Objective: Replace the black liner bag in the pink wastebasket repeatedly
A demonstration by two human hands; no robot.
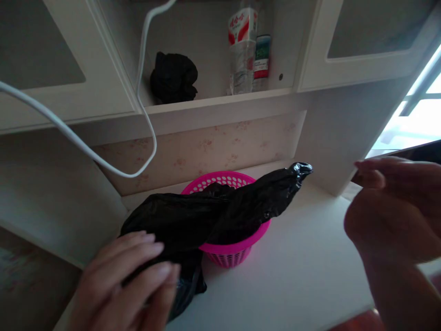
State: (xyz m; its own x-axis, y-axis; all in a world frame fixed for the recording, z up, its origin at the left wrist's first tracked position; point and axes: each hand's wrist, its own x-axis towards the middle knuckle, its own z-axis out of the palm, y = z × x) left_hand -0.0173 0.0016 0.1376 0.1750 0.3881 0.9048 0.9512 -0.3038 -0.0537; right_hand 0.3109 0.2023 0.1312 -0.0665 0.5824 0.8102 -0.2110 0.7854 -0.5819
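A thin black plastic bag (220, 211) lies across the mouth of a pink perforated plastic basket (230, 248), its twisted end sticking out to the right. Its loose part hangs over the basket's left side. My left hand (127, 276) is at the lower left, in front of the hanging plastic, fingers loosely bent and apart. Whether its fingertips touch the bag is unclear. Well to the right of the basket, my right hand (396, 207) is raised, fingers stretched out and thumb beside them, with nothing visible in it. Motion slightly blurs both hands.
The basket stands on a white desktop (292, 271). Above is an open shelf (220, 103) holding a bundled black bag (174, 77), a clear plastic bottle (243, 59) and a can (262, 57). A white cable (99, 158) loops down in front at the left.
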